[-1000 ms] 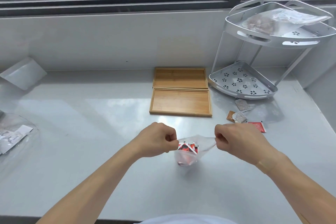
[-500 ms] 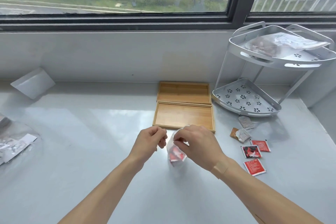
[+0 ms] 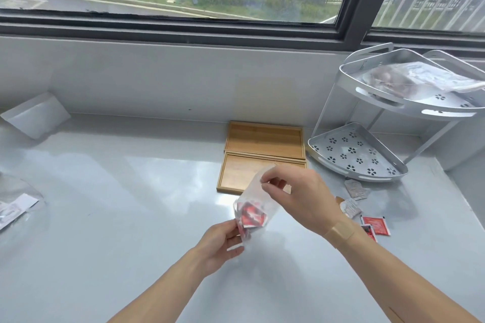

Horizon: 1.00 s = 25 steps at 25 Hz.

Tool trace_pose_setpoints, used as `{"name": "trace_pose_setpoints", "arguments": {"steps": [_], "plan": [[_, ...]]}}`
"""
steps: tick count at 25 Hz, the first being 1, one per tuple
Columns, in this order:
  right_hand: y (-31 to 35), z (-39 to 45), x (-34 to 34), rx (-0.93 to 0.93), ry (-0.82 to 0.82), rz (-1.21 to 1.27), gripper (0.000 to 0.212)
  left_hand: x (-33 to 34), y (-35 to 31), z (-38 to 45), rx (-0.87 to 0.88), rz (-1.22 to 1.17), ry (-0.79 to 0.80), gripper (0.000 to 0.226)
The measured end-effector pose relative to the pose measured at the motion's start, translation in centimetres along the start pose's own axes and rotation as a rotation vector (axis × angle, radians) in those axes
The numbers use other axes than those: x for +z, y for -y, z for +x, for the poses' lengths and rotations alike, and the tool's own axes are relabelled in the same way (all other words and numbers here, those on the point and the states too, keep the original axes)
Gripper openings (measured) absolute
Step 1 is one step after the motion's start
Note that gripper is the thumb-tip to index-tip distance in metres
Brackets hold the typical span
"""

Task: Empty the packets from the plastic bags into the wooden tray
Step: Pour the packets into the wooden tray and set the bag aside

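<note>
A small clear plastic bag [image 3: 258, 198] with red packets [image 3: 252, 215] inside hangs tilted above the counter, just in front of the wooden tray. My right hand [image 3: 296, 196] pinches its upper rim over the tray's near edge. My left hand [image 3: 223, 241] grips the bag's bottom end, lower and nearer to me. The near wooden tray [image 3: 236, 173] holds nothing that I can see; a second wooden tray [image 3: 265, 139] lies right behind it.
Loose red packets [image 3: 375, 225] and pale packets [image 3: 351, 204] lie on the counter right of my right wrist. A two-tier metal corner rack [image 3: 364, 157] stands at the back right, a plastic bag [image 3: 420, 78] on its top shelf. More clear bags [image 3: 13, 207] lie far left.
My hands went from pulling the bag's mouth apart to holding it at both ends. The right hand raised the rim toward the tray; the left hand dropped to the bottom. The view tilted up.
</note>
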State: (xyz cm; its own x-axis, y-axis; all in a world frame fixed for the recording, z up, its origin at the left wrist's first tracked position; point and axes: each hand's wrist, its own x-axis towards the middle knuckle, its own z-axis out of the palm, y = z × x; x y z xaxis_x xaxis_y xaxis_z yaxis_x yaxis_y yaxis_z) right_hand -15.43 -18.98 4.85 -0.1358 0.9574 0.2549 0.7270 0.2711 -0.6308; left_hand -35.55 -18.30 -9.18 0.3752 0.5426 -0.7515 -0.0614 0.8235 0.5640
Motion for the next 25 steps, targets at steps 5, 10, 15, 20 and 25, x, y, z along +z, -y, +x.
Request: {"name": "trace_pose_setpoints", "arguments": {"steps": [5,10,15,20,25], "plan": [[-2.7,1.1,-0.9,0.134,0.018,0.049,0.01,-0.1,-2.1,1.5,0.071,0.003,-0.147,0.019],[-6.4,3.1,-1.0,0.298,0.018,0.069,0.006,0.0,-6.1,3.3,0.249,0.187,-0.396,0.019],[-12.0,3.6,1.3,0.568,0.032,0.19,0.006,-0.5,-10.2,4.8,0.44,0.55,-0.591,0.021],[-17.2,3.3,4.5,0.807,0.028,0.444,0.008,1.0,-14.0,6.1,0.528,0.781,-0.571,0.018],[-19.3,3.5,6.8,0.894,0.022,0.543,0.016,2.2,-16.4,6.8,0.555,0.904,-0.564,0.018]]}}
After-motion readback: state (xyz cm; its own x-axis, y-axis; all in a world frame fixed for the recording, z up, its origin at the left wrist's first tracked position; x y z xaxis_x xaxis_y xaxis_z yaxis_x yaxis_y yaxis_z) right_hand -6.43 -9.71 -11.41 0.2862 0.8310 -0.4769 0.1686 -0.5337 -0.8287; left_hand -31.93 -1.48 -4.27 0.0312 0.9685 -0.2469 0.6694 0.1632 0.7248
